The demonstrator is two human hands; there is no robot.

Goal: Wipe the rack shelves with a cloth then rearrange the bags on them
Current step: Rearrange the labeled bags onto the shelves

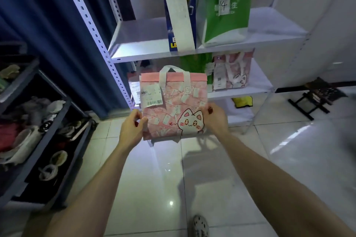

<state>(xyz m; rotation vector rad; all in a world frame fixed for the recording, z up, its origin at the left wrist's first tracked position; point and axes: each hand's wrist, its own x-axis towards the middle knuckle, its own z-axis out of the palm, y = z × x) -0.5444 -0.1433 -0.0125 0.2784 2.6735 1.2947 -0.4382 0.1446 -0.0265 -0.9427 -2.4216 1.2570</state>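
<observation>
I hold a pink bag with a cartoon cat and a barcode label (pixel 173 104) upright in the air in front of the white rack (pixel 138 44). My left hand (pixel 133 127) grips its lower left edge. My right hand (pixel 213 117) grips its lower right edge. A dark blue bag (pixel 180 11) and a green bag (pixel 227 5) stand on the upper shelf. Another pink cat bag (pixel 233 75) stands on the middle shelf, with a green bag (pixel 194 63) partly hidden behind the one I hold. A yellow cloth (pixel 242 101) lies on the lowest shelf.
A dark shoe rack (pixel 50 132) with several shoes stands at the left. Behind it hangs a blue curtain (pixel 48 25). A small folding stool (pixel 317 96) sits on the tiled floor at the right. My shoe (pixel 200 226) shows at the bottom.
</observation>
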